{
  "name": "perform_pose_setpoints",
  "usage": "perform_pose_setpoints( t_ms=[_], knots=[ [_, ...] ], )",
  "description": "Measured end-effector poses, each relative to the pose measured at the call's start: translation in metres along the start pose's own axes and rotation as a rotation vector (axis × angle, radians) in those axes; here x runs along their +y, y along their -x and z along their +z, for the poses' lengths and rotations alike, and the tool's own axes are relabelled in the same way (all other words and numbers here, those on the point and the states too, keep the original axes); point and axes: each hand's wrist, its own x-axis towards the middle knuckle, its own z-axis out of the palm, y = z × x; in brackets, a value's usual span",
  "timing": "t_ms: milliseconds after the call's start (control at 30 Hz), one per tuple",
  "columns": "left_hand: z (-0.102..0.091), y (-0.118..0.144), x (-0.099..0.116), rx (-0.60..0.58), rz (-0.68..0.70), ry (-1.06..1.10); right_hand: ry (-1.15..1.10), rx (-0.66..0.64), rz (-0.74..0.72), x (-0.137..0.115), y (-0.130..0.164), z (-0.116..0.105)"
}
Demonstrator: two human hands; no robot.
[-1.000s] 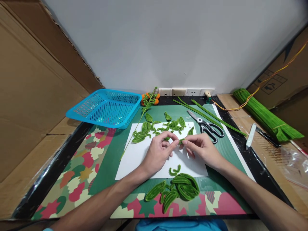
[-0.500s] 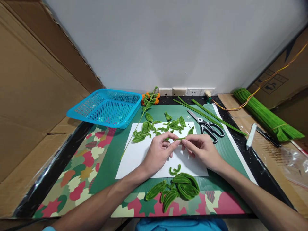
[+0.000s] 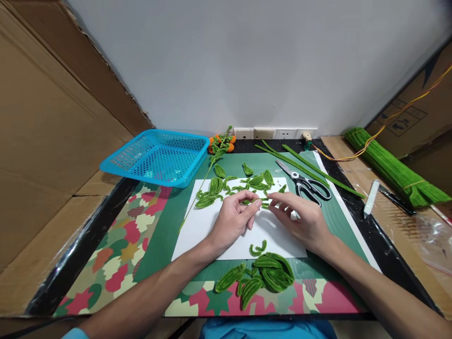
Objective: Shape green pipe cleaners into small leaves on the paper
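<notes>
- A short green pipe-cleaner piece [image 3: 263, 201] is pinched at the far edge of the white paper sheet [image 3: 212, 230], between the thumb and forefinger of the left hand [image 3: 235, 219] and the fingertips of the right hand [image 3: 300, 216]
- The fingers of both hands are pressed together on the piece, one hand at each end; the remaining fingers are loosely curled above the sheet
- By judgement, the fold is best made close to the pinch, with the wire core bent in one firm squeeze so that the fuzzy pile is not flattened and the loop comes out narrow and even like the others
- The piece should be kept just above the sheet, where its outline can be compared with the finished leaves [image 3: 243, 184] scattered along the sheet's far edge
- Those leaves are small pointed ovals of doubled chenille, soft and matt in texture
- A heap of larger leaf loops [image 3: 263, 278] lies just beyond the near edge of the sheet, on the green cutting mat [image 3: 158, 230]
- Scissors [image 3: 305, 184] with black handles and steel blades lie to the right of the sheet, beside long straight green stems [image 3: 310, 170]
- A perforated blue plastic basket [image 3: 157, 157] stands to the far left of the sheet, on the bench
</notes>
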Motion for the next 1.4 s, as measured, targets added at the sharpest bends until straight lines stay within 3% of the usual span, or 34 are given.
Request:
perform_pose_setpoints(
  t_ms=[200, 833, 967, 1200, 1300, 1400],
  knots=[
    [-0.001, 0.001, 0.0, -0.093, -0.025, 0.026, 0.188, 0.121, -0.297, 0.006, 0.0, 0.0],
    [-0.001, 0.003, 0.002, -0.173, -0.049, 0.045, 0.236, 0.101, -0.449, 0.012, 0.0, -0.011],
    [-0.002, 0.003, 0.002, -0.16, -0.029, 0.029, 0.204, 0.084, -0.369, 0.011, -0.002, -0.007],
    [0.0, 0.009, 0.003, -0.056, 0.071, -0.131, 0.003, 0.021, -0.068, 0.001, 0.0, 0.002],
    [0.003, 0.011, 0.004, 0.026, 0.245, -0.267, -0.109, 0.013, 0.079, -0.011, 0.001, 0.002],
    [0.0, 0.009, 0.001, 0.095, 0.585, -0.461, -0.381, -0.04, 0.303, -0.021, -0.003, -0.001]
  ],
)
